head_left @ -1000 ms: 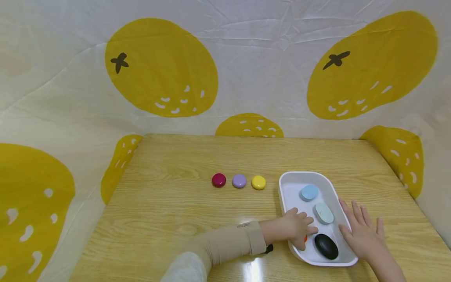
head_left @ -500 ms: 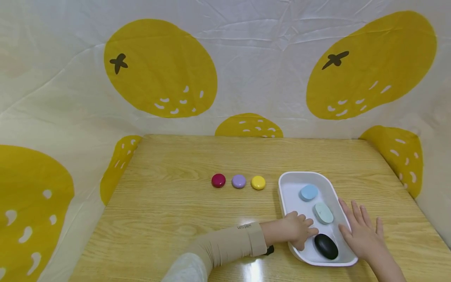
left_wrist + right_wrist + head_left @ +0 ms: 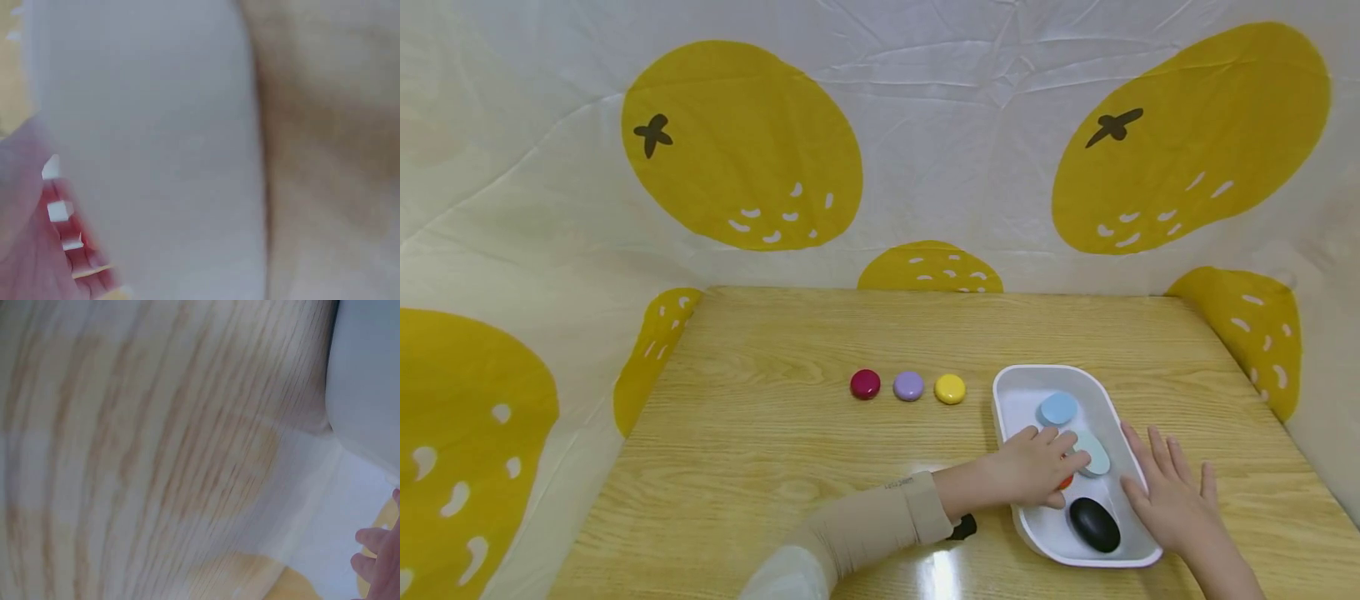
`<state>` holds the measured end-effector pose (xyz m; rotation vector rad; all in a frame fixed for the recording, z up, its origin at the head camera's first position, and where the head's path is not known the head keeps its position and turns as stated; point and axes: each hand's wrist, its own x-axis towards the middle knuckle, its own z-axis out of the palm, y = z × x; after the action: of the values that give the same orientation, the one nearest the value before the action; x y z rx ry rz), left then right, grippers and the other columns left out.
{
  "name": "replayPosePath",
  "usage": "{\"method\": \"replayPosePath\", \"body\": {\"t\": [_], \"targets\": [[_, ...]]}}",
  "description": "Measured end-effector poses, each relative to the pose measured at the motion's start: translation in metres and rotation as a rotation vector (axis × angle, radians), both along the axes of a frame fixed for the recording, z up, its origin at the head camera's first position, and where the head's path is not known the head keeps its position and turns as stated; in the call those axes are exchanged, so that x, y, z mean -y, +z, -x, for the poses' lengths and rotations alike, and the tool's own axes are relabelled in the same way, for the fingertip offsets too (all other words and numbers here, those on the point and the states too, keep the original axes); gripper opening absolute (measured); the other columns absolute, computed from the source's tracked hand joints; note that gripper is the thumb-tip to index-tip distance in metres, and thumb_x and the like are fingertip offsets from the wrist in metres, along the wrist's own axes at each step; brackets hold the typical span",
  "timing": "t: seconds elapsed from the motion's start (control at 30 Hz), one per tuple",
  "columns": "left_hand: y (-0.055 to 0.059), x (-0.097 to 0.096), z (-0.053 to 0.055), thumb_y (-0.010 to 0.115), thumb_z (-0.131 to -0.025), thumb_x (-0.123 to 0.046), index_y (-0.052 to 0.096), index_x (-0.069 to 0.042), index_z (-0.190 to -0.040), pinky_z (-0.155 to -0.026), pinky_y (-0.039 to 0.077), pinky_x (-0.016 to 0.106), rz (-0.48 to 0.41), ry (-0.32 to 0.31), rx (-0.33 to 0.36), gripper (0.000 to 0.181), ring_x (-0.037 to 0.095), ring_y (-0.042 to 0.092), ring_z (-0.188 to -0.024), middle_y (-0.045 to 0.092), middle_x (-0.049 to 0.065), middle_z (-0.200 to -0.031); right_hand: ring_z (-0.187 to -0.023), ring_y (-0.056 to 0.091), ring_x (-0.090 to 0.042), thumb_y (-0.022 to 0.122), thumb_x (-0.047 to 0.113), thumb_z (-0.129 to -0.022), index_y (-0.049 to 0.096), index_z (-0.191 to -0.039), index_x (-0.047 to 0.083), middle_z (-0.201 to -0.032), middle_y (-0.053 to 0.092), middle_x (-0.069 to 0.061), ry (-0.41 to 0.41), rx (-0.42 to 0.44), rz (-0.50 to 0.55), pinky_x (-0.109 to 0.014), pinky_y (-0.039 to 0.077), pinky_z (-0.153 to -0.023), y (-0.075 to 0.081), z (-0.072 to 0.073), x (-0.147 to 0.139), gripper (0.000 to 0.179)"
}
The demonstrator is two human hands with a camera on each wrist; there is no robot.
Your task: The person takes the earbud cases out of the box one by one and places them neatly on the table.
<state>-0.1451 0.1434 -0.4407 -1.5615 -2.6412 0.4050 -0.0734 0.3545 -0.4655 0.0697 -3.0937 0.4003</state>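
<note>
My left hand (image 3: 1037,471) reaches over the left rim of a white tray (image 3: 1131,556). Its fingers pinch a small red-orange piece (image 3: 1065,481), mostly hidden beneath them. Under the fingertips lies a pale mint oval piece (image 3: 1093,454), partly covered. A light blue round piece (image 3: 1057,408) sits farther back in the tray, and a glossy black oval piece (image 3: 1094,524) near the front. My right hand (image 3: 1176,508) rests with spread, straight fingers against the tray's right side. In the left wrist view the tray wall (image 3: 156,150) hides part of the left hand (image 3: 37,231).
Left of the tray, a dark red disc (image 3: 865,384), a purple disc (image 3: 908,386) and a yellow disc (image 3: 950,389) form a row on the wooden table (image 3: 760,350). Something black (image 3: 964,527) shows under the left cuff. A fruit-patterned cloth (image 3: 947,150) hangs behind.
My left hand has moved toward the back of the tray, and the red-orange piece moved with it, now beside the mint piece. The right hand and tray have stayed put.
</note>
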Motion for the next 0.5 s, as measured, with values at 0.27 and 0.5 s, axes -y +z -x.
{"method": "replayPosePath", "body": {"t": [0.27,0.5], "targets": [[0.028,0.061,0.032,0.056,-0.081,-0.049,0.042,-0.021,-0.123,-0.077,0.038,0.024,-0.301,0.161,-0.058,0.053,0.014,0.043,-0.094,0.041,-0.001,-0.109,-0.133,-0.003,-0.047,0.041,0.026,-0.094,-0.001,-0.147,0.027,-0.147,0.007,-0.026,-0.002,0.017,0.005,-0.065,-0.018,-0.094,0.0,0.0,0.001,0.068],[0.025,0.133,0.062,0.059,-0.084,-0.036,0.041,-0.013,-0.122,-0.089,0.04,0.036,-0.378,0.309,0.043,0.048,0.021,0.044,-0.101,0.044,0.005,-0.111,-0.134,-0.004,-0.046,0.041,0.026,-0.094,-0.001,-0.147,0.027,-0.147,0.007,-0.026,-0.004,0.004,0.002,-0.066,-0.016,-0.094,-0.001,-0.001,0.001,0.068]]}}
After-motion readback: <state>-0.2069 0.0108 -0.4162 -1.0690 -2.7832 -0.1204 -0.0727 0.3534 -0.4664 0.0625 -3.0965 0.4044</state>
